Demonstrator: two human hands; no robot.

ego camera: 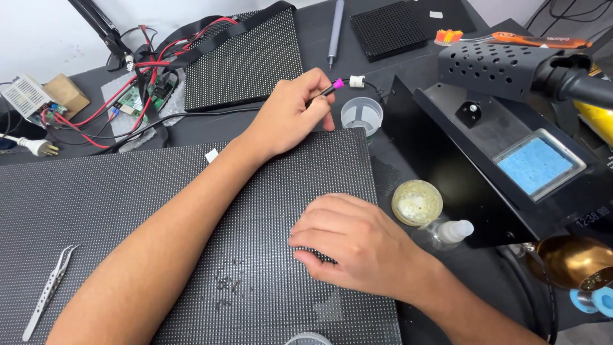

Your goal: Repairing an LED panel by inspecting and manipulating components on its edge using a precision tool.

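Note:
My left hand (290, 115) reaches across to the far edge of a large dark LED matrix panel (128, 211) and grips a thin black tool with a magenta collar (332, 86), whose cable runs off to the right. My right hand (351, 246) lies palm down on the panel's near right part, fingers curled on the surface. Small dark specks (225, 281) lie on the panel just left of that hand.
Metal tweezers (48, 291) lie on the panel's left. A small clear cup (361, 115), a round tin of yellowish paste (417, 202) and a dropper bottle (450, 232) stand right of the panel. A black soldering station with a blue sponge (536, 165) fills the right. Another panel (246, 61), circuit board and wires sit behind.

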